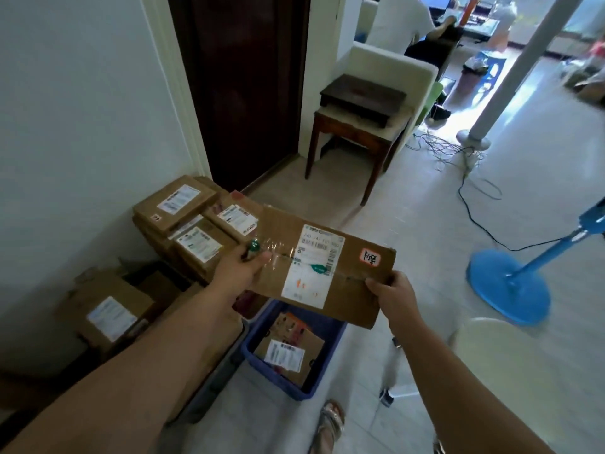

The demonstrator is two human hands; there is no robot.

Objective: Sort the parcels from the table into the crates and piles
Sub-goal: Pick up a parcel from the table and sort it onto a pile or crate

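Left hand [240, 270] and right hand [393, 294] grip the parcel [327, 267] above a crate [251, 342].

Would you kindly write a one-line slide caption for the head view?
Left hand and right hand hold a flat cardboard parcel above the blue crate, beside stacked boxes.
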